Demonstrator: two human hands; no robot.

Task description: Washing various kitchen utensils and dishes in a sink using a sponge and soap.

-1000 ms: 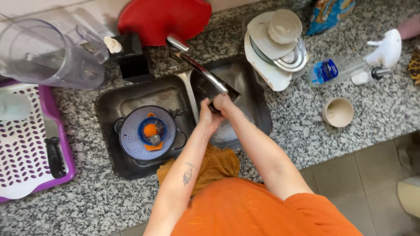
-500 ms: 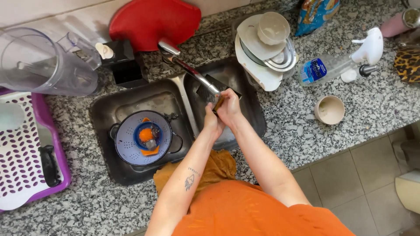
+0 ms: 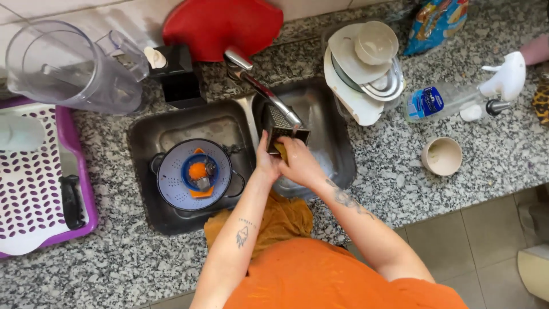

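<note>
- Sink has two basins: the left one holds a blue colander with a smaller blue-and-orange piece resting in its middle; the right one holds the grater and both hands.
- Dishes are stacked on the counter right of the sink: plates, a glass lid and a beige bowl on top.
- Cup, beige and upright, stands alone near the counter's front edge; a thin pale film lines it.
- Jug, clear plastic, lies on its side left of the sink, nothing in it.
- Tray, purple-rimmed with a white perforated insert, sits at the far left.
- Left hand is curled around the grater's near edge, fingers closed on it.
- Right hand is closed on a yellow sponge, pressing it against the grater.
- Grater, metal, sits under the tap over the right basin; its long axis runs from the hands away toward the wall, handle end farthest, rasp face turned up.
</note>
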